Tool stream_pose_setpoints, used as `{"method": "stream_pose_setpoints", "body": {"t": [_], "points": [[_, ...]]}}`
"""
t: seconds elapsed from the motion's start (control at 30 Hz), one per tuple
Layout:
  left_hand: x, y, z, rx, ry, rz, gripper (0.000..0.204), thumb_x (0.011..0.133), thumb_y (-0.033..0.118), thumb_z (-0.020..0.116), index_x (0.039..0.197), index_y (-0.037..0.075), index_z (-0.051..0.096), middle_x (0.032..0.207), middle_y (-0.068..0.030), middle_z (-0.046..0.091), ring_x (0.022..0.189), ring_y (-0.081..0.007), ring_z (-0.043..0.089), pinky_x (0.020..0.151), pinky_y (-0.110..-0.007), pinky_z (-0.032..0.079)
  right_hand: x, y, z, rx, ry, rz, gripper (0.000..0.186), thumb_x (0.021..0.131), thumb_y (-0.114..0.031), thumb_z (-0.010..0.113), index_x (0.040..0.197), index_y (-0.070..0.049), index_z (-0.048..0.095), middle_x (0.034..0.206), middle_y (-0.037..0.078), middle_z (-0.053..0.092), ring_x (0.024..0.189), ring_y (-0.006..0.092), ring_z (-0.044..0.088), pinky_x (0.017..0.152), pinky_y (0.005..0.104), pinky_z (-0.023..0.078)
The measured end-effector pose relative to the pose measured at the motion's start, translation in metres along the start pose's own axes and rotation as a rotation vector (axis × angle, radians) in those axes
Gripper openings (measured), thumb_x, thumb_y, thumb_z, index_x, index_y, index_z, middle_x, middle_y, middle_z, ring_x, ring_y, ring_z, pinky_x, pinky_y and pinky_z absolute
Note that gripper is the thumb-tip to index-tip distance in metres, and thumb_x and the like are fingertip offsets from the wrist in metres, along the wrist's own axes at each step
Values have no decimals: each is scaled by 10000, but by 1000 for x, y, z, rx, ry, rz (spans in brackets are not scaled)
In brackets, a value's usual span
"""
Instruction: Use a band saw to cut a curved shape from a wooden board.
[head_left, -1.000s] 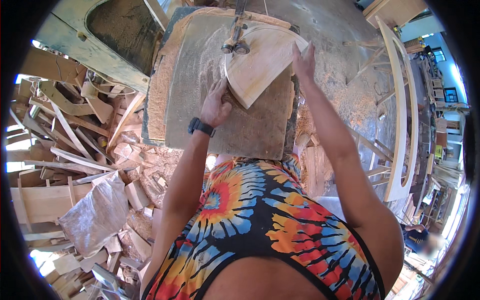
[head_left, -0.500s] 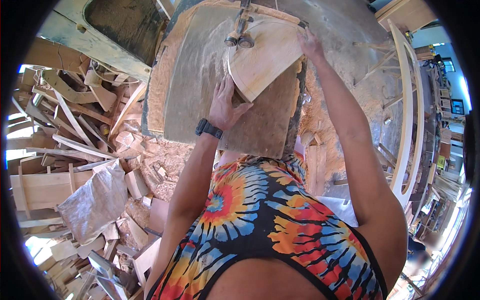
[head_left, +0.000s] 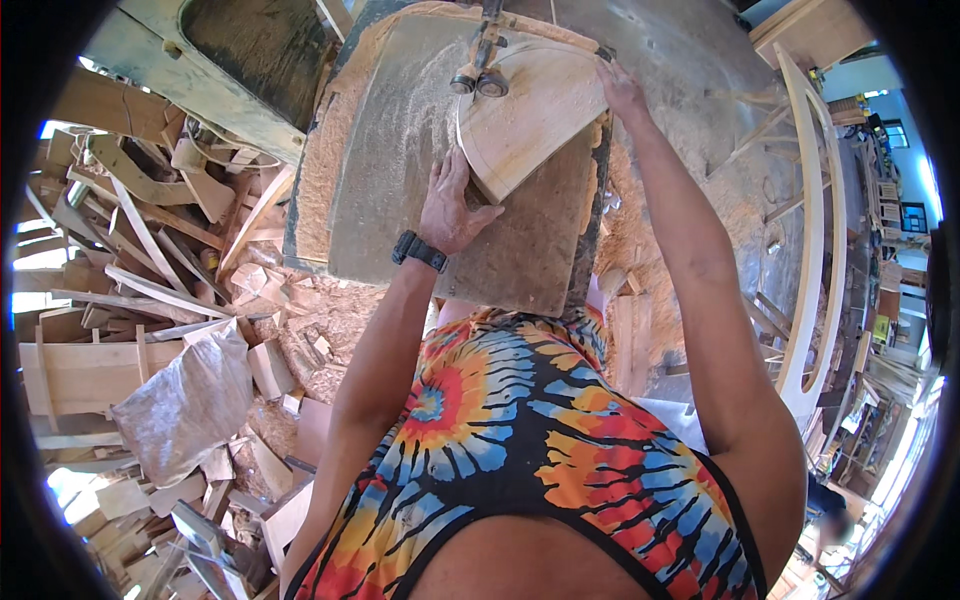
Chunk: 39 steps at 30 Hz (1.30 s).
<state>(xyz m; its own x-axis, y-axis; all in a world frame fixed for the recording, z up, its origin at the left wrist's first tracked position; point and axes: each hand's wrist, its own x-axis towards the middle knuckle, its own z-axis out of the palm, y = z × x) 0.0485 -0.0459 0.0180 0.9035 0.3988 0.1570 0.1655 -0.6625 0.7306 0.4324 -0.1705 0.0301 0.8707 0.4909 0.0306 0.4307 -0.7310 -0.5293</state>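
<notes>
A pale, fan-shaped wooden board (head_left: 535, 115) with a curved left edge and a pencil-like line lies on the flat saw table (head_left: 400, 180). Its curved edge meets the band saw's guide rollers (head_left: 478, 82); the blade itself is hard to make out. My left hand (head_left: 455, 205), a dark watch on its wrist, rests against the board's near left edge. Its fingers are stretched forward and its thumb is spread beside the near corner. At the far right corner, my right hand (head_left: 624, 95) grips the board's edge, its fingertips partly hidden.
Sawdust (head_left: 312, 205) is heaped along the table's rim. Wood offcuts and a grey sheet (head_left: 190, 405) are piled at left, beside the greenish machine body (head_left: 150, 70). A long curved wooden frame (head_left: 808, 230) stands at right. Another person (head_left: 832, 520) shows, blurred, at lower right.
The board and both hands look almost unmoved on the table. My view has shifted very slightly.
</notes>
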Motion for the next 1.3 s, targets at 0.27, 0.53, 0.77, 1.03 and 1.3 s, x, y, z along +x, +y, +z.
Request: {"method": "stream_pose_setpoints", "body": {"t": [0.27, 0.53, 0.77, 1.03, 1.3], "points": [[-5, -15, 0, -58, 11, -5, 1088, 658, 132, 752, 1565, -77, 189, 1592, -337, 273, 1527, -427, 203, 1269, -497, 129, -8, -19, 3, 99, -53, 35, 898, 961, -700, 423, 1533, -8, 406, 1598, 221, 368, 1498, 404, 291, 1232, 428, 230], [8, -8, 0, -37, -38, 18, 1099, 656, 140, 762, 1562, -87, 185, 1603, -337, 249, 1537, -417, 176, 1277, -474, 120, 35, 51, 15, -123, -27, -84, 657, 1037, -610, 299, 1571, -240, 391, 1600, 221, 360, 1492, 414, 302, 1233, 435, 228], [13, -18, 4, -22, -29, 53, 1106, 648, 155, 780, 1562, -80, 201, 1604, -325, 259, 1537, -412, 179, 1277, -468, 124, 40, 63, 17, -107, -16, -92, 617, 1060, -549, 292, 1575, -221, 380, 1599, 216, 365, 1488, 414, 308, 1232, 440, 228], [10, -23, -1, -53, -16, 46, 1069, 636, 126, 740, 1554, -79, 231, 1601, -327, 264, 1533, -422, 183, 1277, -462, 136, 21, 33, 15, -54, -39, -35, 653, 1030, -611, 314, 1563, -246, 409, 1610, 201, 355, 1499, 411, 286, 1235, 440, 217], [15, -21, -2, -62, -18, 66, 1054, 634, 151, 715, 1547, -85, 243, 1596, -338, 265, 1529, -426, 195, 1276, -449, 141, 30, 52, 15, -101, 0, -107, 743, 1006, -632, 335, 1536, -117, 415, 1591, 227, 373, 1491, 390, 317, 1230, 432, 238]]}}
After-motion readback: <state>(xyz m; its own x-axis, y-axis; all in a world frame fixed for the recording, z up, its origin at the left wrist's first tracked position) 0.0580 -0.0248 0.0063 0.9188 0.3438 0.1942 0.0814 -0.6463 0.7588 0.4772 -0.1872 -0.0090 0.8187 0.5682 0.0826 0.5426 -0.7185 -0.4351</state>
